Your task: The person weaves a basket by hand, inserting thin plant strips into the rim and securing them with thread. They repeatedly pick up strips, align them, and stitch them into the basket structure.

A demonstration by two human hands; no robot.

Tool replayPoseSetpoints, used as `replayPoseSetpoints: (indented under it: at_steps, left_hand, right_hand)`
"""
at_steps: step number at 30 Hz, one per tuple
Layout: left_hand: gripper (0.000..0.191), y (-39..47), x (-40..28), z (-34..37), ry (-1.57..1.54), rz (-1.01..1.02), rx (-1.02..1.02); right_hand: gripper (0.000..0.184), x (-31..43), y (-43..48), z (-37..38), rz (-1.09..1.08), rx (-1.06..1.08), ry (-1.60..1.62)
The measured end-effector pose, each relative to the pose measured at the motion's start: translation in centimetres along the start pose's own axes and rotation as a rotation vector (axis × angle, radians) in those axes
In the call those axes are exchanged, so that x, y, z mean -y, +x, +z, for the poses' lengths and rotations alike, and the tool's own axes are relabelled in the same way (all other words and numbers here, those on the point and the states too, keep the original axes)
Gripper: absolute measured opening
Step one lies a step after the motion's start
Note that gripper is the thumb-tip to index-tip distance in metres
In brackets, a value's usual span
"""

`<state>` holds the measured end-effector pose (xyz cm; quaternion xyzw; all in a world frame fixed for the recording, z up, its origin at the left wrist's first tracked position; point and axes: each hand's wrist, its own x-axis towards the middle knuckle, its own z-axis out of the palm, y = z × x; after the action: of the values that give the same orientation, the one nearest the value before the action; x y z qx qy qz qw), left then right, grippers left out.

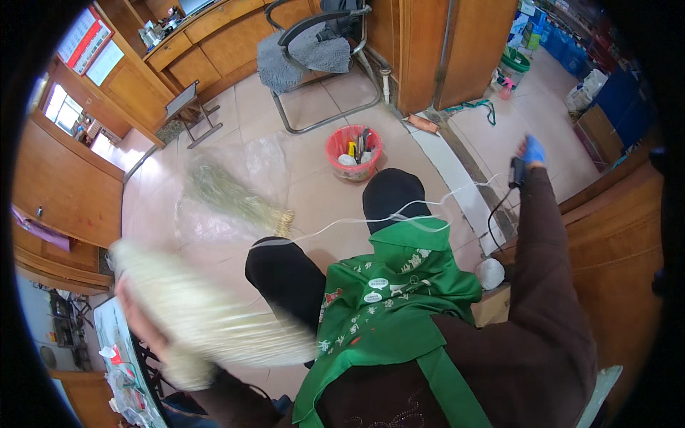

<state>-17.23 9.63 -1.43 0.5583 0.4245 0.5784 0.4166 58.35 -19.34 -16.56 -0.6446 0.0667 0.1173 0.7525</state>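
Observation:
My left hand [142, 315], at the left, is closed around a blurred bundle of pale straw-like fibres [230, 315] that reaches toward my apron. My right hand [530, 152], partly covered in blue, is stretched out to the right. White strands [374, 218] run across above my knees from near the bundle toward that hand. By the right wrist is a black device [517, 172] with a cord; whether the fingers grip the strand is too small to tell. A green apron [396, 299] covers my lap.
A red plastic basket [354, 174] with tools stands on the tiled floor ahead. Greenish stalks [225, 192] lie on clear plastic sheeting. A metal-framed chair [321, 53] and a small folding stool [184, 104] stand farther off. A white ball [489, 274] is beside me at the right.

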Motion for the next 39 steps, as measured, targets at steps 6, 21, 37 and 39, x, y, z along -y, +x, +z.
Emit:
replayPoseSetpoints:
  at_steps: [6,21,37,39]
  left_hand:
    - [0.012,-5.9,1.2,16.9,0.292,0.355,0.835]
    - [0.020,-7.1,3.7,19.7,0.304,0.545,0.829]
    - [0.033,-5.9,3.3,19.6,0.569,0.475,0.866]
    - [0.040,-5.5,2.7,19.2,0.662,0.694,0.822]
  right_hand:
    - [0.024,-1.1,-19.0,19.6,-0.375,1.687,-0.443]
    - [0.023,-1.6,-31.1,22.2,-0.373,1.866,-0.235]
    - [0.022,-2.0,-33.4,23.0,-0.199,1.717,-0.554]
    - [0.028,-1.6,-33.4,22.6,-0.446,1.764,-0.657]
